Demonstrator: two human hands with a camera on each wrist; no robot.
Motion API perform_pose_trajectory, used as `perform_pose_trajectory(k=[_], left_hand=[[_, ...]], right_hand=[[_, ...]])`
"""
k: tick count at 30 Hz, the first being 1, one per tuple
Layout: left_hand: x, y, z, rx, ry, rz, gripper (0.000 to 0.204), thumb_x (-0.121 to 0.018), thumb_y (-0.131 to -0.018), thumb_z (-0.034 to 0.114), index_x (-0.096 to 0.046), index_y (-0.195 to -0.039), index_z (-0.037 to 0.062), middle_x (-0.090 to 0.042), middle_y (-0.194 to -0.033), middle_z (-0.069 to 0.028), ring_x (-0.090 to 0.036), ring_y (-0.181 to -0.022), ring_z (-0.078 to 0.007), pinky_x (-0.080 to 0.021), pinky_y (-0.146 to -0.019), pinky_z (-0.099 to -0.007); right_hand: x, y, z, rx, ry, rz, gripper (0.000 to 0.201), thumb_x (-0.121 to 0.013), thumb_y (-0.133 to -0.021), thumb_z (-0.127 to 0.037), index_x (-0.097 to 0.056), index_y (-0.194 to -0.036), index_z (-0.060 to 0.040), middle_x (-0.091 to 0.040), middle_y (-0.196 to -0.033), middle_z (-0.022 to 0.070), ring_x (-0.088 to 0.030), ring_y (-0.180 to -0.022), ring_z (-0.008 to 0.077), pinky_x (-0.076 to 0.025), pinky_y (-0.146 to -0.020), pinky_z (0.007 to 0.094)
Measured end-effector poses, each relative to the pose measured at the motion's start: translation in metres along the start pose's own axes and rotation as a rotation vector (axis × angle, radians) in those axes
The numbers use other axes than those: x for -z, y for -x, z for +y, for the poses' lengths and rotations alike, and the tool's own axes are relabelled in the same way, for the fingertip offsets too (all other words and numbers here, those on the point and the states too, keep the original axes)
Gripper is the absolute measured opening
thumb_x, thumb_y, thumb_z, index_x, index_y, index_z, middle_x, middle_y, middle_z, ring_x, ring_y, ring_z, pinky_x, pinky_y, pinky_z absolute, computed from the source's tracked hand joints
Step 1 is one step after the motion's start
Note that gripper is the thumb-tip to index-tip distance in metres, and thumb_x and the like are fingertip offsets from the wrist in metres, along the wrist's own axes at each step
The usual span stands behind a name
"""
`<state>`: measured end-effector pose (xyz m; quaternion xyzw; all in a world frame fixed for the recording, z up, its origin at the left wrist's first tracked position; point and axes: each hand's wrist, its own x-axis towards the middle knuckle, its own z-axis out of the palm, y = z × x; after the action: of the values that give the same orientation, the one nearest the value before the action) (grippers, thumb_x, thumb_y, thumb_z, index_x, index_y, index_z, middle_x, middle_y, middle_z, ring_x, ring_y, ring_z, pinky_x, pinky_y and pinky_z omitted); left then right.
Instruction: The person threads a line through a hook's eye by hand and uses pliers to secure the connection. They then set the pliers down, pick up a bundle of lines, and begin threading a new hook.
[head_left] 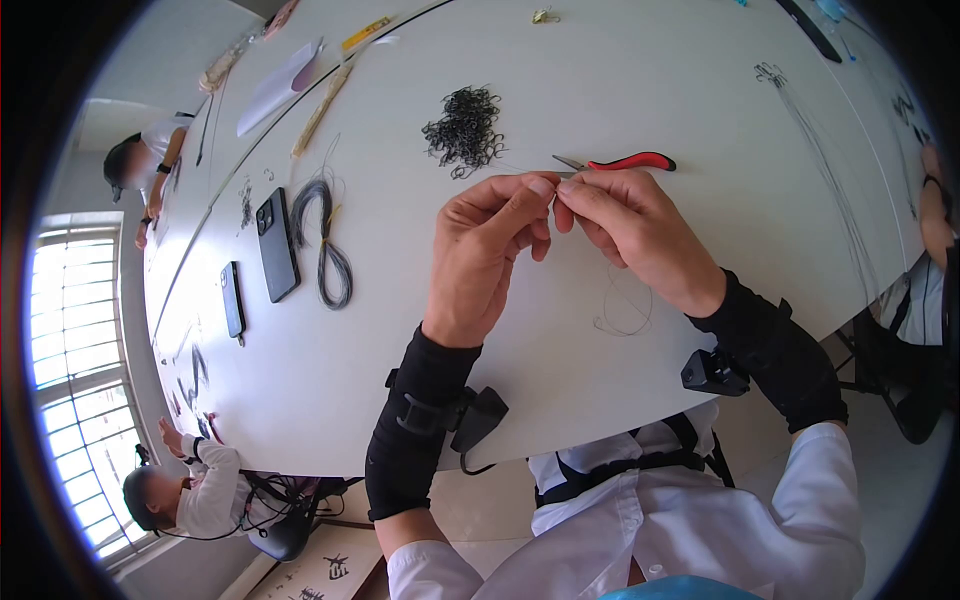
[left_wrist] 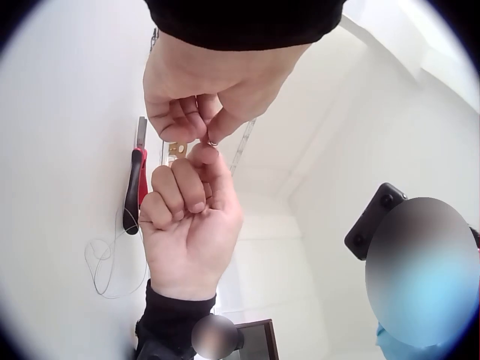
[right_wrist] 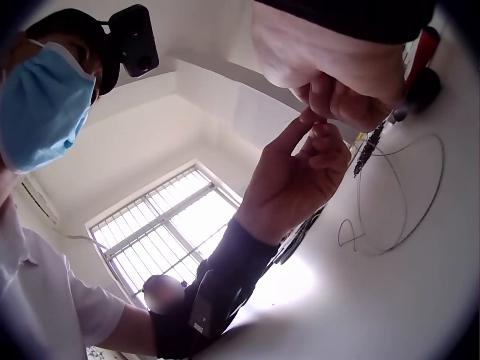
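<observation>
Over the table, the left hand (head_left: pixel 475 255) and the right hand (head_left: pixel 640 230) meet at their fingertips. A tiny silvery fish hook (left_wrist: pixel 213 143), mostly hidden, shows between left thumb and finger. The right thumb and index finger pinch fishing line right beside it. Loose fishing line (right_wrist: pixel 405 187) curls below on the tabletop, in the head view under the right hand. Just beyond the fingertips lie pliers (head_left: pixel 632 162) with red and black handles. A heap of small black hooks (head_left: pixel 465 130) sits beyond the left hand.
Left on the white table (head_left: pixel 390 400) are a coiled bundle of dark line (head_left: pixel 325 245), a large phone (head_left: pixel 278 245) and a smaller phone (head_left: pixel 233 303). Long lines with hooks (head_left: pixel 770 73) stretch along the right. Other people sit around the table.
</observation>
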<state>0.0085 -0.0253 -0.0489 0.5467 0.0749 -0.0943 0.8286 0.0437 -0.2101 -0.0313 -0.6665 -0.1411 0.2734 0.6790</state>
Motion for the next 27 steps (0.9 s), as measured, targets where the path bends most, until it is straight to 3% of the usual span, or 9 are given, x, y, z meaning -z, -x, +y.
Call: perform_pose_trajectory(k=[4, 9, 13, 21, 27], left_hand=[[0.002, -0.0004, -0.0017, -0.001, -0.001, -0.05, 0.018, -0.061, -0.102, 0.015, -0.071, -0.105, 0.0006, -0.068, -0.084, -0.0058, -0.059, -0.074, -0.0096, -0.047, -0.065, -0.0261], [0.0036, -0.0012, -0.0025, -0.002, 0.023, -0.13, 0.019, -0.061, -0.104, 0.017, -0.07, -0.11, 0.001, -0.069, -0.087, -0.0056, -0.059, -0.076, -0.0093, -0.047, -0.065, -0.0258], [0.0013, -0.0003, -0.0035, -0.02, 0.012, -0.08, 0.02, -0.064, -0.102, 0.018, -0.072, -0.109, 0.0, -0.069, -0.085, -0.0046, -0.059, -0.073, -0.0088, -0.047, -0.064, -0.0258], [0.0013, -0.0007, -0.003, 0.001, 0.067, -0.07, 0.021, -0.069, -0.099, 0.018, -0.074, -0.107, -0.001, -0.07, -0.082, -0.0052, -0.059, -0.069, -0.0079, -0.048, -0.062, -0.0256], [0.0007, -0.0003, -0.0016, -0.027, 0.006, -0.099, 0.021, -0.062, -0.104, 0.018, -0.072, -0.11, -0.0003, -0.069, -0.088, -0.0044, -0.062, -0.078, -0.0102, -0.05, -0.062, -0.0262]], right_hand=[[0.002, -0.0025, 0.0054, 0.013, 0.01, -0.044, 0.037, -0.049, -0.104, -0.032, -0.062, -0.08, -0.0077, -0.035, -0.055, -0.0078, -0.028, -0.049, 0.0035, -0.024, -0.049, 0.0231], [0.0003, 0.0005, 0.0003, -0.096, -0.119, -0.037, 0.035, -0.051, -0.102, -0.031, -0.058, -0.075, -0.0096, -0.032, -0.055, -0.0088, -0.024, -0.049, 0.0033, -0.02, -0.048, 0.0243], [0.0008, 0.0017, -0.0013, -0.124, -0.156, -0.047, 0.035, -0.052, -0.1, -0.032, -0.054, -0.072, -0.0114, -0.03, -0.056, -0.0096, -0.021, -0.049, 0.0033, -0.017, -0.048, 0.0255], [0.0021, 0.0001, 0.0038, -0.113, -0.147, -0.075, 0.034, -0.052, -0.101, -0.034, -0.051, -0.074, -0.0128, -0.031, -0.058, -0.0092, -0.023, -0.05, 0.0035, -0.02, -0.049, 0.0242], [0.0032, -0.0027, 0.0059, -0.038, -0.049, -0.079, 0.035, -0.051, -0.104, -0.034, -0.057, -0.078, -0.0105, -0.036, -0.058, -0.0082, -0.029, -0.05, 0.0034, -0.025, -0.049, 0.0232]])
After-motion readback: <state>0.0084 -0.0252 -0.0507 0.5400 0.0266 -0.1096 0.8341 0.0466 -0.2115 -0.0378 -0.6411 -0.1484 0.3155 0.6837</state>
